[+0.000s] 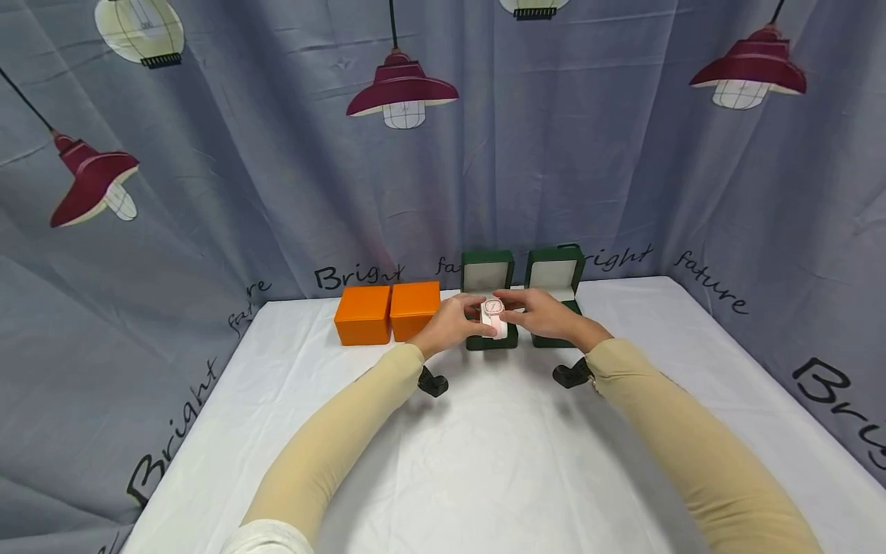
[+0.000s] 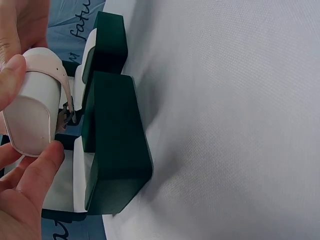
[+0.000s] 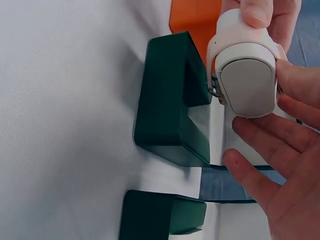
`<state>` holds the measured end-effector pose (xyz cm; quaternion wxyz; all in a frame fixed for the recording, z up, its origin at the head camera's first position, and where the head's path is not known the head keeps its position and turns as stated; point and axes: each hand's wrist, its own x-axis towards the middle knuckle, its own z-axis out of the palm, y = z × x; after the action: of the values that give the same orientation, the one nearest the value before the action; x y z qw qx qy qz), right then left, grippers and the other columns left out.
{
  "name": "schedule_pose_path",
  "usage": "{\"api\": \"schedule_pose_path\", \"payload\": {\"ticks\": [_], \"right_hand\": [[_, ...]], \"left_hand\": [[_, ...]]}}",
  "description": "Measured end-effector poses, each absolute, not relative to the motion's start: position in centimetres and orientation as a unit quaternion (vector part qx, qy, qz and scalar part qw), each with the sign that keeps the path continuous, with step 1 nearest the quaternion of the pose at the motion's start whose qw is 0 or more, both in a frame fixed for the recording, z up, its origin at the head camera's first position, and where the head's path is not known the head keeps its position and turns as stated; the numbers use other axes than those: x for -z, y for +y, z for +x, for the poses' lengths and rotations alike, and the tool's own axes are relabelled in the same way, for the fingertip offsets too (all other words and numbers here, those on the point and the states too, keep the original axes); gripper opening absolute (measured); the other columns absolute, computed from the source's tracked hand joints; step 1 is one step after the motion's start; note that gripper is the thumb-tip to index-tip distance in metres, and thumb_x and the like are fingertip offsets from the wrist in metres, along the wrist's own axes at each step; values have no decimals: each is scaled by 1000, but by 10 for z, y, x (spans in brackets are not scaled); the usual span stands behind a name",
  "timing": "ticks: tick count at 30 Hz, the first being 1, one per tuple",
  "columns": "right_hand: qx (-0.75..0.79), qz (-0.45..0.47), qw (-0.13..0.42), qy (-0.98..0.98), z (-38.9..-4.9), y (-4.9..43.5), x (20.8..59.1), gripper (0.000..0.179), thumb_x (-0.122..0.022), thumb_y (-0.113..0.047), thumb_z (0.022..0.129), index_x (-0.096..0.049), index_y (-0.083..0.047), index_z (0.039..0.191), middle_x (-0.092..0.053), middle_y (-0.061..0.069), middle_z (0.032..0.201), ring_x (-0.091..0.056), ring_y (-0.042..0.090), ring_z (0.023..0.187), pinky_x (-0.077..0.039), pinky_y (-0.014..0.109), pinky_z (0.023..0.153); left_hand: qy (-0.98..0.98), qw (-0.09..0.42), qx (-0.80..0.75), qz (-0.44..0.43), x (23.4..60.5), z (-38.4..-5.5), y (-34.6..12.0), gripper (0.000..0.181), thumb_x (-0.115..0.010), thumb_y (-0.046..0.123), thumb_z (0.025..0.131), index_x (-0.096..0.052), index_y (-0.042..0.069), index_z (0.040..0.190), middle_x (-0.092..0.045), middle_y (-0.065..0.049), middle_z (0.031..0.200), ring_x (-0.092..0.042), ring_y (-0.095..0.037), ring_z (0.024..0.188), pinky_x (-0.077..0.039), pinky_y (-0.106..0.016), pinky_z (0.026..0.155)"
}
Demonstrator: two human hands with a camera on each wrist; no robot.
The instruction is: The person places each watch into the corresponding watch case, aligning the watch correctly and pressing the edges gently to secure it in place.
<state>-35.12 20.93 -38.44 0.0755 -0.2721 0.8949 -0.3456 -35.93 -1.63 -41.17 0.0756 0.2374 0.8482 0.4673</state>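
Note:
A pale pink watch (image 1: 494, 307) is strapped round a white watch cushion (image 2: 31, 120), its buckle hanging at one side in the left wrist view. My left hand (image 1: 450, 325) grips the cushion from the left, thumb across its near side. From the right, my right hand (image 1: 547, 314) holds the same cushion, its thumb on it in the left wrist view and its lower fingers spread near the end. Below the hands stands an open green watch box (image 2: 120, 145) with a pale lining. The cushion is held over this box and partly covers it in the head view.
A second open green box (image 1: 556, 269) stands to the right. Two orange boxes (image 1: 363, 314) sit side by side at the left. A white cloth (image 1: 484, 462) covers the table, with a grey printed curtain (image 1: 567, 154) along its back and sides.

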Motion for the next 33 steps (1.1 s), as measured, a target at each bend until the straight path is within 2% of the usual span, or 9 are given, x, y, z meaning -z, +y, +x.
{"api": "schedule_pose_path", "payload": {"ticks": [4,11,14,20,26,30,33], "right_hand": [[362,-275,72,888,-351,208,383,57,-61,-22,102,-42,-5,153,-52,17,148,-55,36,131,-48,53,104],[341,-259,84,900,-348,201,380,65,-67,-34,97,-44,-12,153,-57,14,142,-60,33,122,-54,48,95],[334,-255,87,903,-348,199,379,61,-69,-30,96,-48,-11,150,-58,13,140,-62,32,119,-56,44,91],[308,-266,60,911,-351,196,379,50,-68,-24,96,-57,-9,143,-64,13,131,-67,26,104,-58,39,83],[288,-265,51,919,-354,192,376,48,-63,-22,96,-58,-7,142,-67,15,126,-68,20,94,-57,35,78],[288,-258,42,921,-355,194,376,47,-63,-22,98,-57,-7,142,-67,14,127,-68,21,95,-57,36,79],[293,-251,41,922,-355,196,377,48,-63,-23,98,-57,-7,142,-65,15,132,-68,25,104,-57,40,85]], "left_hand": [[844,66,-474,244,412,-359,-18,77,-83,40,81,-53,16,147,-59,0,129,-62,-17,109,-58,-31,88],[839,59,-477,254,415,-357,-17,75,-84,43,80,-56,16,144,-62,1,127,-63,-17,104,-58,-29,83],[838,53,-480,252,417,-355,-16,76,-85,43,79,-57,14,143,-62,0,126,-63,-16,102,-59,-29,82],[837,47,-487,244,417,-354,-16,73,-88,40,77,-60,12,138,-63,0,123,-63,-16,100,-58,-28,81],[837,34,-491,239,416,-356,-15,71,-90,37,75,-61,9,133,-65,-1,115,-64,-17,98,-59,-28,79],[840,33,-490,232,414,-356,-14,74,-90,38,74,-61,9,135,-65,-1,117,-64,-19,100,-58,-28,81],[843,37,-486,229,412,-356,-14,75,-90,38,74,-60,9,136,-64,-2,119,-64,-19,101,-58,-27,82]]}}
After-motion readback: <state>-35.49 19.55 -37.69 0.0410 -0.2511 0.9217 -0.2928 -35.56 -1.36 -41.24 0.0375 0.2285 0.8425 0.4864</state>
